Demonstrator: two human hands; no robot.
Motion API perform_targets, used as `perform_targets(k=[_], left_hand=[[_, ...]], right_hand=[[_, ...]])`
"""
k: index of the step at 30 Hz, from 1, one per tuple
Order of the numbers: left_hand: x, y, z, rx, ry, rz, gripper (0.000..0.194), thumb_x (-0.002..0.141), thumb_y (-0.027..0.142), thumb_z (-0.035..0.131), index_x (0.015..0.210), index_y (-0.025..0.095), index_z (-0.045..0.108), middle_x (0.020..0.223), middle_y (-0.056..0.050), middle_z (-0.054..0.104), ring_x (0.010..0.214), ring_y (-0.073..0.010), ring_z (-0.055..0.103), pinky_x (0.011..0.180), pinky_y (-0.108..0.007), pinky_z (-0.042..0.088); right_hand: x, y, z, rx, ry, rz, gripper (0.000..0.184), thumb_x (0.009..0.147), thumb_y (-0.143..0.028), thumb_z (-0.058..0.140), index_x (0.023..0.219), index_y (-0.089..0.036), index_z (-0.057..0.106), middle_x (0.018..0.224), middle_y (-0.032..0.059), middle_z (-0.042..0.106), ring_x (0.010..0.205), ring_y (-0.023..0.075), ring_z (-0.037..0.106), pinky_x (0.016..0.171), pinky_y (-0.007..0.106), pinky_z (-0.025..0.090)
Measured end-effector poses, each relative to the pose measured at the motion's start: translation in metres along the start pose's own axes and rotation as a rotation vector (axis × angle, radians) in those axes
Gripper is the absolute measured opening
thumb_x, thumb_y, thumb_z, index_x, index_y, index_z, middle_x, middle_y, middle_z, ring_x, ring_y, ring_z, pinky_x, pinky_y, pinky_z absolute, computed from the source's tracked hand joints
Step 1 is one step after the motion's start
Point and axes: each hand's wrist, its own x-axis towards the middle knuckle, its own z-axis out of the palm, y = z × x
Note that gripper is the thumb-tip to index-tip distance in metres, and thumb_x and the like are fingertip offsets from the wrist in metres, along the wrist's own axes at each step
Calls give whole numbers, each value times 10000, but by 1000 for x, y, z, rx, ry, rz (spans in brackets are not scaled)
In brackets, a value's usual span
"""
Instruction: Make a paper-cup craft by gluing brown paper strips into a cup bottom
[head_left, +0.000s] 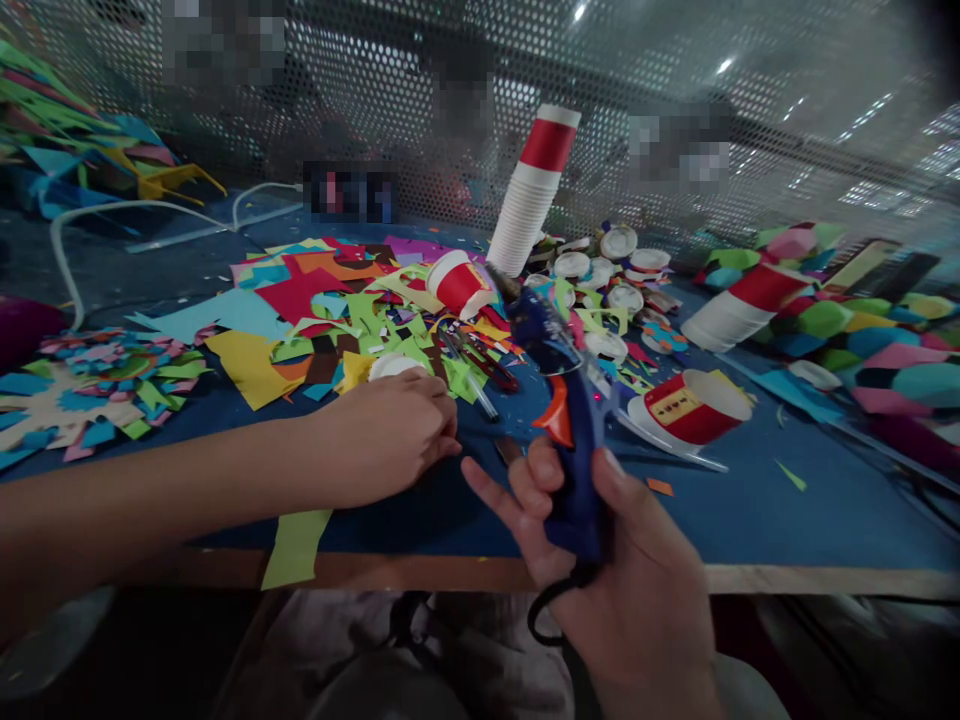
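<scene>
In my right hand (630, 560) is a blue hot glue gun (581, 450) with an orange trigger, its nozzle pointing up and away over the table. My fingers wrap its handle, and the index finger sticks out to the left. My left hand (416, 425) rests low over the table with its fingers curled; whatever they may hold is hidden beneath them. Just behind that hand a white round piece (397, 366) shows, with yellow paper beside it. Several pens (480, 390) lie between the two hands.
Coloured paper scraps (315, 290) cover the middle. A tall stack of paper cups (525, 200) leans at the back. Single red-and-white cups lie at centre (457, 285) and right (690, 408). A paper-covered wreath (97, 385) lies left. A perforated metal screen (405, 90) stands behind.
</scene>
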Motion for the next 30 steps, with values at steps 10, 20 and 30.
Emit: perform_targets(k=[10,20,30], left_hand=[[0,-4,6,15,-27,-15,202,982,193,468,896,137,642,921,-117,687,875,-258,648,770,-379,487],[-1,-1,4,130,-12,-103,139,927,150,466,971,152,598,911,-112,697,814,-282,684,585,-335,445],[-6,-14,-16,-261,172,-111,55,852,173,565,846,213,603,747,42,676,676,-138,634,583,-224,384]], right_hand=[[11,25,13,115,125,83,217,689,-303,845,795,-192,693,686,-13,666,605,82,599,730,242,579],[10,27,15,121,174,75,229,681,-282,857,824,-191,704,690,-9,681,638,94,637,747,261,594],[12,29,10,91,225,43,207,693,-287,831,773,-192,666,691,-21,659,625,92,612,904,417,597]])
